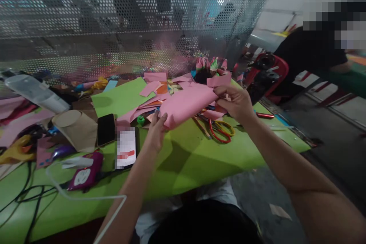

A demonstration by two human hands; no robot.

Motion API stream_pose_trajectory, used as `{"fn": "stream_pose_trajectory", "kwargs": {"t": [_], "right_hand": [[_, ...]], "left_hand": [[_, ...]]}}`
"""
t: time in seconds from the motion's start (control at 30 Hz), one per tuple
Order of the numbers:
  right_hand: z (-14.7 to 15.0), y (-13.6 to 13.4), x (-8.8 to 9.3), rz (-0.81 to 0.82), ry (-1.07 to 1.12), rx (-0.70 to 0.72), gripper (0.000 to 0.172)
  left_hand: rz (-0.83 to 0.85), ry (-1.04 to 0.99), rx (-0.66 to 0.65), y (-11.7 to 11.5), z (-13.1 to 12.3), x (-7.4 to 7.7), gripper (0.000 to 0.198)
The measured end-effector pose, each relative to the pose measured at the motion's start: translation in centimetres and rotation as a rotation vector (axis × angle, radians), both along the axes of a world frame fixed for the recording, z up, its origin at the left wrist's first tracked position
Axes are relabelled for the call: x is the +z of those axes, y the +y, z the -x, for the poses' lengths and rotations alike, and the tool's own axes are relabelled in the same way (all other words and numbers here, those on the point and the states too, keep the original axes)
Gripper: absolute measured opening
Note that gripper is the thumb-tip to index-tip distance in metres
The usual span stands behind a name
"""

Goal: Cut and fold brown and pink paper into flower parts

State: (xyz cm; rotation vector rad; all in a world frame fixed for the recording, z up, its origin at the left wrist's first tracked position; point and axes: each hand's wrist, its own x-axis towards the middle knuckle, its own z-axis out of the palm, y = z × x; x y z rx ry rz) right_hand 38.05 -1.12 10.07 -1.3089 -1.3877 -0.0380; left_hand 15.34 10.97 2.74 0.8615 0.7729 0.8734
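Observation:
A folded pink paper sheet [187,105] is held up over the green table top [200,156]. My left hand [156,131] pinches its lower left corner with fingers closed on the paper. My right hand [236,103] grips the upper right edge, fingers curled round it. Under the sheet lie scissors [220,129] with red and yellow handles. More pink paper scraps [156,80] and a light green sheet [122,97] lie behind.
Two phones [106,129] lie left of my hands, beside a purple device [85,171] with white cable, black cords and a brown paper cone [76,127]. A perforated metal screen [128,19] backs the table. Another person in black [311,55] sits at right near a red chair [268,72].

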Motion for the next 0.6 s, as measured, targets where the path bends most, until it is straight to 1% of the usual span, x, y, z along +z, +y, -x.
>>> {"fn": "stream_pose_trajectory", "kwargs": {"t": [0.07, 0.13, 0.2, 0.23, 0.3, 0.33, 0.37, 0.4, 0.43, 0.47, 0.5, 0.53, 0.6], "right_hand": [[0.3, -0.4, 0.1, -0.020, -0.008, 0.032, 0.011], [0.5, -0.7, 0.2, -0.005, -0.017, 0.057, 0.009], [0.6, -0.9, -0.3, 0.038, -0.008, 0.067, 0.009], [0.6, -1.1, -0.8, 0.062, 0.011, 0.069, 0.016], [0.7, -1.5, -2.4, 0.115, 0.056, 0.039, 0.035], [0.7, -1.8, -3.4, 0.160, 0.057, 0.011, 0.042], [0.8, -2.1, -4.6, 0.222, 0.022, -0.026, 0.042], [0.8, -2.5, -5.8, 0.314, -0.061, -0.056, 0.038], [0.8, -2.9, -7.0, 0.405, -0.170, -0.047, 0.032], [0.8, -3.4, -8.1, 0.480, -0.285, -0.006, 0.028], [0.7, -3.8, -9.0, 0.536, -0.389, 0.039, 0.029], [0.6, -4.2, -9.6, 0.569, -0.473, 0.066, 0.031], [0.3, -4.8, -10.3, 0.597, -0.577, 0.035, 0.034]], "left_hand": [[0.032, 0.012, 0.014, -0.2, -0.2, 0.3, 0.053], [0.015, 0.018, 0.013, -0.4, -0.2, 0.7, 0.050], [-0.076, 0.008, 0.041, -0.4, 0.0, 1.2, 0.052], [-0.147, -0.004, 0.069, -0.3, 0.2, 1.5, 0.053], [-0.319, -0.031, 0.148, 0.0, 1.0, 2.1, 0.056], [-0.412, -0.037, 0.192, 0.1, 1.5, 2.3, 0.058], [-0.511, -0.035, 0.245, 0.3, 2.1, 2.6, 0.061], [-0.605, -0.025, 0.294, 0.5, 2.6, 2.8, 0.064], [-0.687, -0.014, 0.342, 0.6, 3.2, 3.1, 0.066], [-0.753, -0.007, 0.382, 0.6, 3.7, 3.3, 0.066], [-0.802, -0.001, 0.410, 0.6, 4.1, 3.5, 0.065], [-0.836, 0.008, 0.430, 0.4, 4.5, 3.7, 0.063], [-0.893, 0.036, 0.462, 0.1, 4.9, 4.0, 0.063]]}}
